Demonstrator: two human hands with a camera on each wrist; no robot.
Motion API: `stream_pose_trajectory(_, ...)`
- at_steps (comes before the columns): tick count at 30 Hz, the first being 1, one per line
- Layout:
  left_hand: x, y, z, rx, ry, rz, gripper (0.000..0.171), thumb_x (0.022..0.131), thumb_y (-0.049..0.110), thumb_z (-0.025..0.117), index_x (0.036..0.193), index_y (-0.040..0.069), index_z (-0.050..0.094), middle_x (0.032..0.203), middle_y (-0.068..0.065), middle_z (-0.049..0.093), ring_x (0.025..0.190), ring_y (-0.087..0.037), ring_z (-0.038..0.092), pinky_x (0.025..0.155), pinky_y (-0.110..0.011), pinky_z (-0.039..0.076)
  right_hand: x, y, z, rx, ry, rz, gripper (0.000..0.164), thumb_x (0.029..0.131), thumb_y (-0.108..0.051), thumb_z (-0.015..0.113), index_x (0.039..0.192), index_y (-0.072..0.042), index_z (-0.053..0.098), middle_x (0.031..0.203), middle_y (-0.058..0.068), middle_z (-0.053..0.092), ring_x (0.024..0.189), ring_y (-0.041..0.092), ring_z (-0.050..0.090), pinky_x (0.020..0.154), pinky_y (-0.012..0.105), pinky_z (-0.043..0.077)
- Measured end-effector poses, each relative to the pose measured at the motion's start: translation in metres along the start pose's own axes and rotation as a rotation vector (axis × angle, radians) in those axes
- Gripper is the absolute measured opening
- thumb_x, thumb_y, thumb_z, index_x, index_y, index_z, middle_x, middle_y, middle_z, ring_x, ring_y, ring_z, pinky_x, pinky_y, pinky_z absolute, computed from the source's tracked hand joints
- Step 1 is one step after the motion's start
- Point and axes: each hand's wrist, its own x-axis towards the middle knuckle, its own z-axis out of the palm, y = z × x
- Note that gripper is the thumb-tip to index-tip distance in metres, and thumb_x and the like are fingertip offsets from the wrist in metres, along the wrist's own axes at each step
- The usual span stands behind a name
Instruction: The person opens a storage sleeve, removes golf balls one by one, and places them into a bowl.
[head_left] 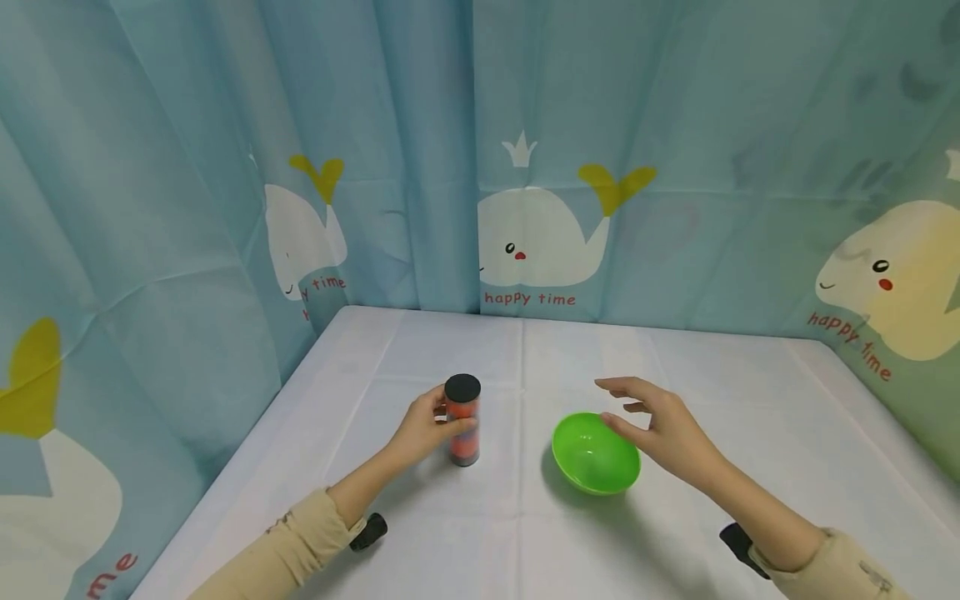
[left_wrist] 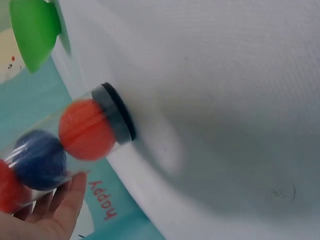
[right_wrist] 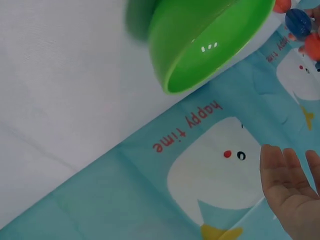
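A clear tube of balls [head_left: 464, 451] with dark end caps stands upright on the table, left of the middle. In the left wrist view, red balls [left_wrist: 87, 129] and a dark blue ball [left_wrist: 39, 159] show through its wall. My left hand [head_left: 426, 428] grips the tube, fingers behind and thumb across the front. A green bowl [head_left: 595, 454], with nothing visible inside, sits to the right of the tube. My right hand [head_left: 660, 421] hovers by the bowl's right rim, fingers and thumb spread apart, holding nothing. In the right wrist view its fingers [right_wrist: 280, 170] are apart from the bowl.
A white cloth covers the table [head_left: 420, 342]. Blue curtains [head_left: 420, 150] with printed whales hang along the back and sides. A black strap piece [head_left: 368, 532] shows at the left wrist, another black piece [head_left: 744, 550] at the right wrist.
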Motion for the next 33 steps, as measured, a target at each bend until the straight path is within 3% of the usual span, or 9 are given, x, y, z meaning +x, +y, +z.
stream_pose_trajectory(7, -0.004, 0.014, 0.006, 0.036, 0.010, -0.009, 0.041, 0.084, 0.017, 0.071, 0.119, 0.005, 0.054, 0.111, -0.013, 0.064, 0.103, -0.026, 0.059, 0.086, -0.041, 0.051, 0.004, -0.010, 0.005, 0.037, -0.034, -0.002, 0.038, 0.084, -0.006, 0.070, 0.120, -0.003, 0.060, 0.116, 0.010, 0.066, 0.102, 0.026, 0.061, 0.084, 0.036, 0.055)
stream_pose_trajectory(17, -0.006, 0.038, 0.007, 0.034, -0.016, 0.036, 0.044, 0.085, 0.023, 0.071, 0.122, 0.011, 0.052, 0.113, -0.008, 0.061, 0.101, -0.020, 0.056, 0.090, -0.042, 0.047, 0.010, -0.017, 0.008, 0.149, -0.104, 0.032, 0.038, 0.087, -0.011, 0.067, 0.123, -0.005, 0.058, 0.119, 0.012, 0.065, 0.105, 0.024, 0.062, 0.085, 0.033, 0.055)
stream_pose_trajectory(26, -0.003, 0.048, 0.021, 0.080, -0.056, 0.118, 0.044, 0.080, 0.024, 0.076, 0.118, 0.011, 0.058, 0.106, -0.006, 0.061, 0.088, -0.014, 0.053, 0.080, -0.027, 0.045, 0.016, -0.024, 0.013, 0.299, -0.177, 0.048, 0.040, 0.089, -0.012, 0.065, 0.127, -0.003, 0.055, 0.124, 0.016, 0.061, 0.107, 0.027, 0.063, 0.086, 0.023, 0.053)
stream_pose_trajectory(33, -0.003, 0.055, 0.028, 0.097, -0.110, 0.121, 0.047, 0.079, 0.023, 0.076, 0.121, 0.011, 0.057, 0.105, -0.004, 0.066, 0.090, -0.014, 0.058, 0.080, -0.026, 0.048, 0.019, -0.029, 0.022, 0.312, -0.203, 0.067, 0.044, 0.088, -0.014, 0.067, 0.129, -0.003, 0.054, 0.125, 0.016, 0.060, 0.110, 0.032, 0.061, 0.086, 0.027, 0.054)
